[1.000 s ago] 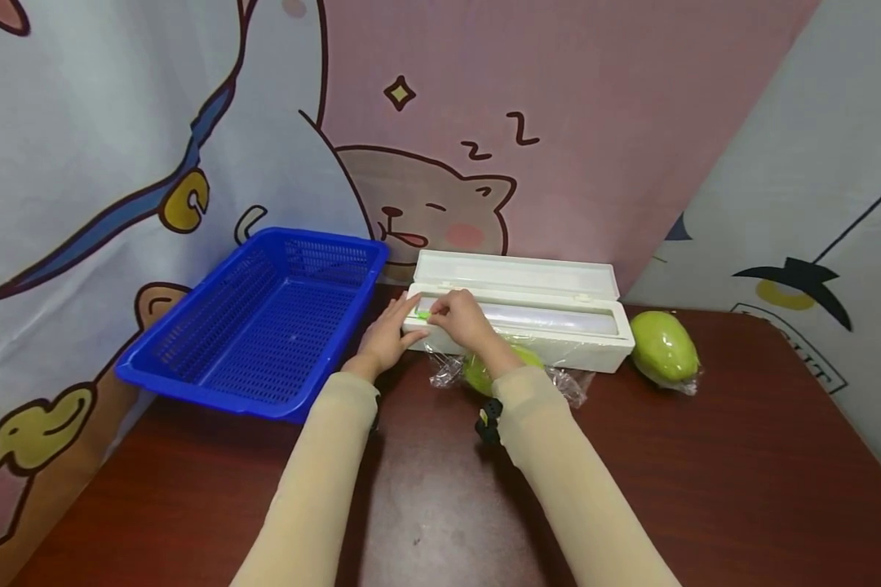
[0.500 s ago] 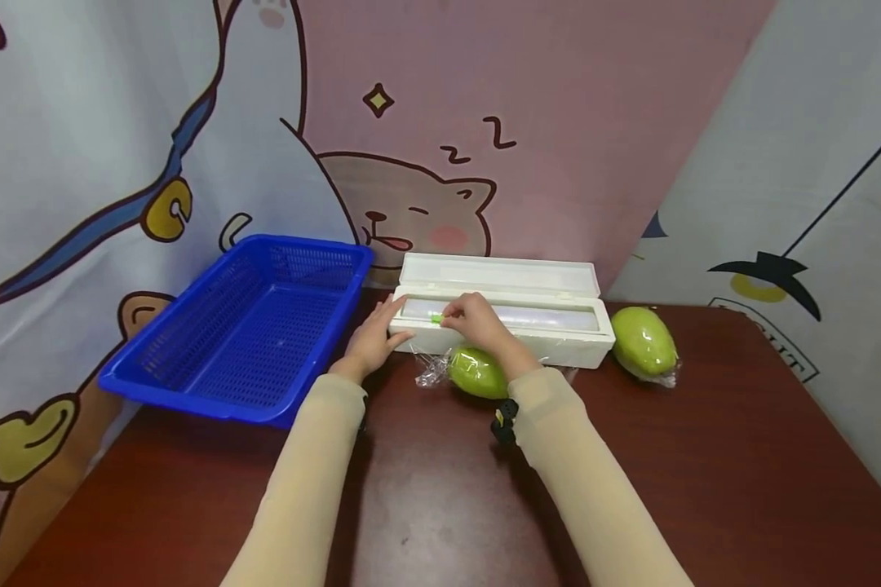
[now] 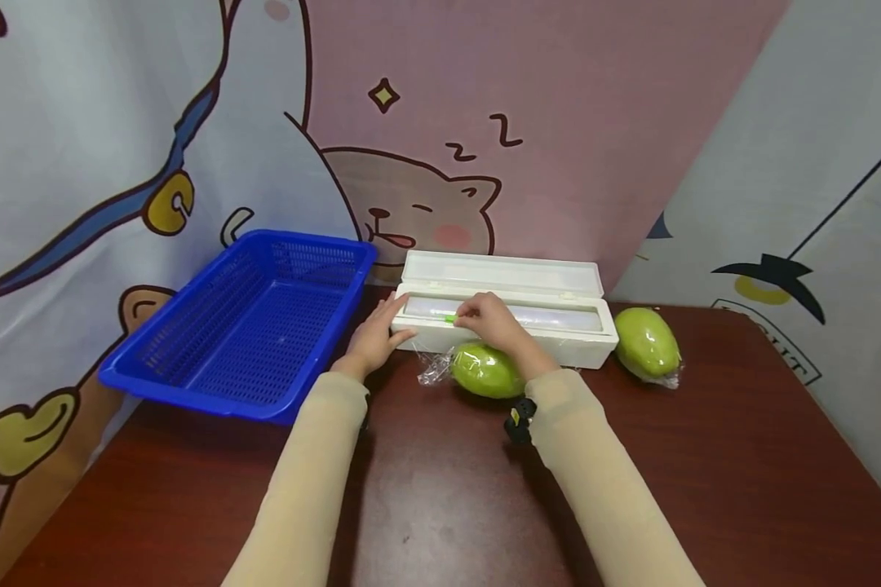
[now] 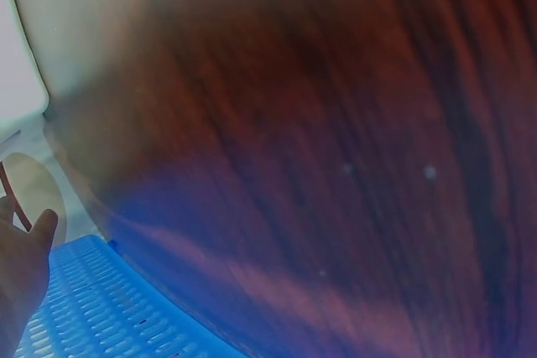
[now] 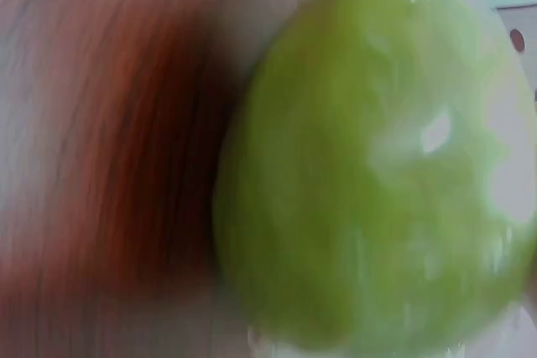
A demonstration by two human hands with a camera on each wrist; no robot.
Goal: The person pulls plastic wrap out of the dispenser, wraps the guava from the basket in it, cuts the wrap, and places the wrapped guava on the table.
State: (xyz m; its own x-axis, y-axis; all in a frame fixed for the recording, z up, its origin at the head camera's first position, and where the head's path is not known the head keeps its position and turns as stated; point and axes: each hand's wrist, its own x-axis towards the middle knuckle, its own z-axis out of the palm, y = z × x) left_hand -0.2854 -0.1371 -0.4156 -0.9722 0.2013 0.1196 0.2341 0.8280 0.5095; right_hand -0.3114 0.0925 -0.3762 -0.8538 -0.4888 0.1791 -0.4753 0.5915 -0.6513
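Note:
A long white cling film box (image 3: 587,352) lies across the back of the table, its lid raised and the film roll (image 3: 558,317) visible inside. My right hand (image 3: 495,328) pinches a small bright green slide cutter (image 3: 450,319) at the box's front edge. At the left end of the box rests my left hand (image 3: 373,336), fingers extended over the corner and thumb against the front. Just before the box, under my right wrist, lies a green fruit (image 3: 484,371) like a mango in clear film; the fruit (image 5: 361,173) fills much of the right wrist view.
To the left stands a blue plastic basket (image 3: 220,403) with perforated walls. A second film-wrapped green fruit (image 3: 648,344) sits by the box's right end. Behind the brown table (image 3: 440,497) hangs a cartoon-printed cloth (image 3: 595,163).
My right hand has slid rightward along the box's front edge with the green slide cutter, uncovering more of the wrapped fruit. My left hand stays at the box's left end.

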